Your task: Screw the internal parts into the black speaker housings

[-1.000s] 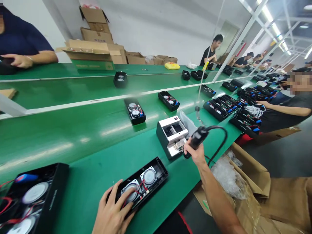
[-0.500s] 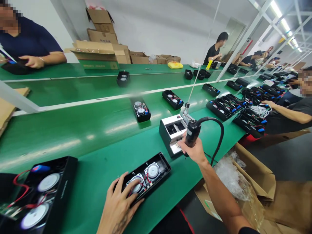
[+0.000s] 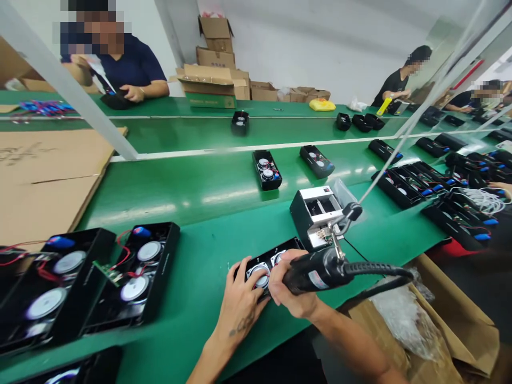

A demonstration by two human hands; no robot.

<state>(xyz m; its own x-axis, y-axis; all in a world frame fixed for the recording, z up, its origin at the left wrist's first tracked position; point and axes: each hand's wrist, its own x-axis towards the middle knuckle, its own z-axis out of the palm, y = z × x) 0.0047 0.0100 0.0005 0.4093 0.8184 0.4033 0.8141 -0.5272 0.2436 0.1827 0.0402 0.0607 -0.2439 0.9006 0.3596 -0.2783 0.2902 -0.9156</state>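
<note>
In the head view my left hand (image 3: pixel 245 293) grips the left end of a black speaker housing (image 3: pixel 295 244), fingers over its far wall and thumb at the near side. Two round silver speakers lie inside the housing, the nearer speaker (image 3: pixel 259 275) partly under my fingers. My right hand (image 3: pixel 294 290) is wrapped around a black electric screwdriver (image 3: pixel 320 271), tilted almost flat above the housing's near side. A thick black cable leads off its back end to the right. My right hand hides the screwdriver's tip. Just behind the housing stands a black-and-white screw feeder (image 3: pixel 316 213).
Open speaker housings (image 3: pixel 138 277) with blue-wrapped parts and red wires stand at left. More housings (image 3: pixel 404 184) are grouped at right. A hanging cord (image 3: pixel 394 146) slopes down to the screwdriver. Cardboard boxes (image 3: pixel 456 314) lie below the table's right edge. Co-workers (image 3: pixel 120 69) sit across the line.
My right hand has brought the screwdriver from the screw feeder down and left to the housing, tilting it over. My left hand stays on the housing. The view has swung left.
</note>
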